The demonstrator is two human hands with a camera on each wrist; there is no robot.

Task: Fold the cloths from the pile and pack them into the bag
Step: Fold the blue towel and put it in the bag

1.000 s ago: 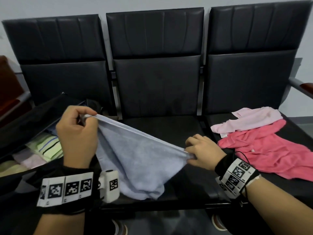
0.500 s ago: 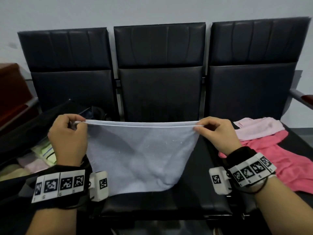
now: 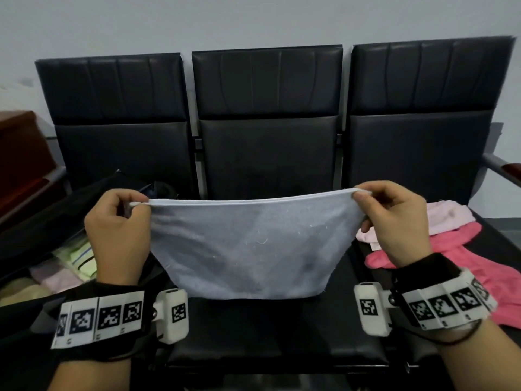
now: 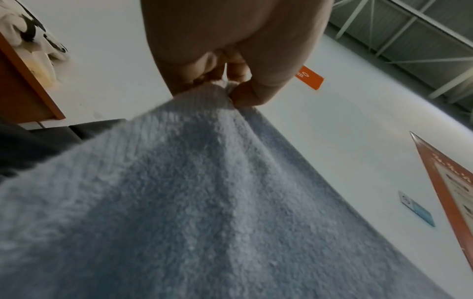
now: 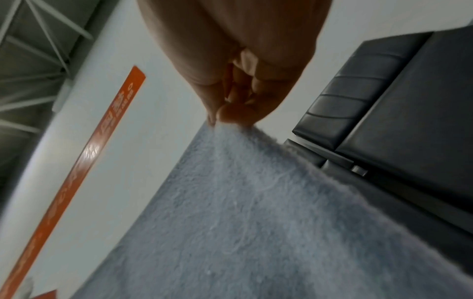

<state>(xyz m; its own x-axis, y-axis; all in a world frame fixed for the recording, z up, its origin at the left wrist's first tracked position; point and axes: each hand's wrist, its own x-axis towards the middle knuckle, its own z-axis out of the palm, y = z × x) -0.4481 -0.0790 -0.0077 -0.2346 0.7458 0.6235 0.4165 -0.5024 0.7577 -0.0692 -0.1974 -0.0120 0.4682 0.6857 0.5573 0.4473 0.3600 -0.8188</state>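
A pale blue cloth point(image 3: 248, 249) hangs stretched between my two hands above the middle seat. My left hand point(image 3: 135, 206) pinches its top left corner, and my right hand point(image 3: 359, 197) pinches the top right corner. The left wrist view shows the thumb and fingers of that hand point(image 4: 230, 89) nipping the blue cloth point(image 4: 204, 202). In the right wrist view my right hand point(image 5: 220, 117) nips the other corner of the cloth point(image 5: 256, 222). The open black bag point(image 3: 31, 232) lies on the left seat with folded cloths point(image 3: 74, 258) inside. A light pink cloth point(image 3: 439, 218) and a hot pink cloth point(image 3: 462, 263) lie piled on the right seat.
Three joined black chairs point(image 3: 267, 153) stand against a grey wall. A metal armrest point(image 3: 501, 167) sticks out at the far right. A reddish-brown piece of furniture point(image 3: 19, 148) stands at the far left. The middle seat front point(image 3: 253, 334) lies below the hanging cloth.
My right hand rose from the seat and lifted its corner level with the left. The blue cloth now hangs flat and taut, spread wider between both hands.
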